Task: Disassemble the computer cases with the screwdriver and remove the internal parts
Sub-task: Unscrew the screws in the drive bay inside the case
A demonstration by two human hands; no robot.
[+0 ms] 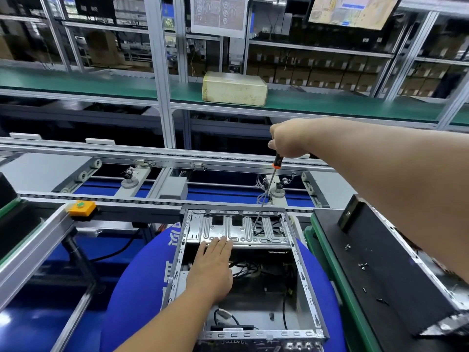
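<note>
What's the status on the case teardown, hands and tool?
Right hand grips screwdriver, tip down on drive cage. Left hand flat, bracing cage. Case open, cables inside. Nothing blocking.

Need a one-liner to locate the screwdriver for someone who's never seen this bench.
Start at the open computer case on the blue cushion. Above its far metal plate, the right hand grips the screwdriver: a thin steel shaft with an orange collar.
</note>
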